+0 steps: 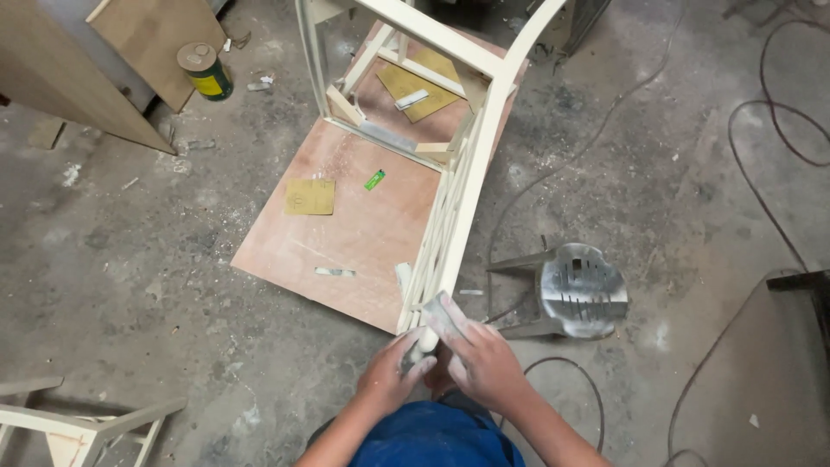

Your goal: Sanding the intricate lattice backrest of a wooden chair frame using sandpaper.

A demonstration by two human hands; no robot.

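From the head camera, a cream-painted chair frame (pixel 450 173) lies on its side across a reddish plywood sheet (pixel 346 233) on the dusty concrete floor (pixel 130 285). On the sheet lie a square of sandpaper (pixel 309 196) and a small green lighter-like item (pixel 374 180). A yellow-green tin (pixel 204 71) stands by leaning boards, and a grey plastic stool (pixel 575 292) lies tipped just right of the frame. The left hand (pixel 393 376) is curled around the frame's near end. The right hand (pixel 480 359) presses a grey sanding sheet (pixel 445 313) against it, fingers nearly flat.
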